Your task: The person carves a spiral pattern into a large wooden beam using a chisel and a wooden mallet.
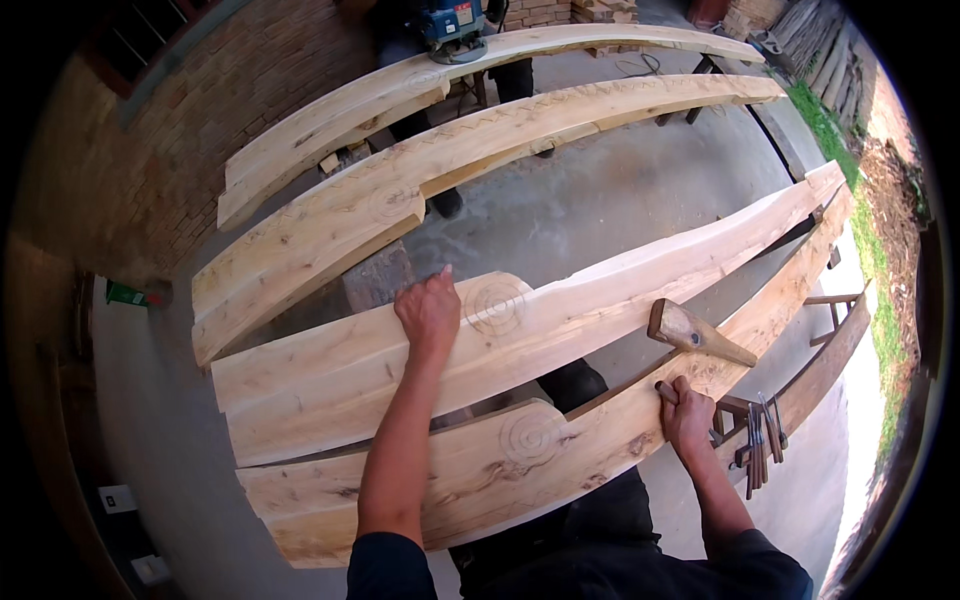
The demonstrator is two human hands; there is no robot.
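My left hand (pixel 428 308) is closed at the far edge of a pale carved plank (pixel 330 365), left of the concentric rings drawn on it. One finger or thumb points away, and whatever the curled fingers hold is hidden. On the nearest plank (pixel 610 435), which bears similar rings, my right hand (pixel 688 418) grips a wooden-handled chisel (pixel 667 392), whose blade is mostly hidden. A wooden mallet (pixel 695 335) lies just beyond this hand, over the plank. Several slim tools with wooden handles (pixel 762 455) rest together to the right.
Two more long curved planks (pixel 500 115) lie farther away, on supports. Behind them a person handles a blue power tool (pixel 455 30). A brick wall (pixel 220 130) rises at left. Stacked timber (pixel 820 55) and grass (pixel 825 125) border the right. A green container (pixel 125 293) sits at far left.
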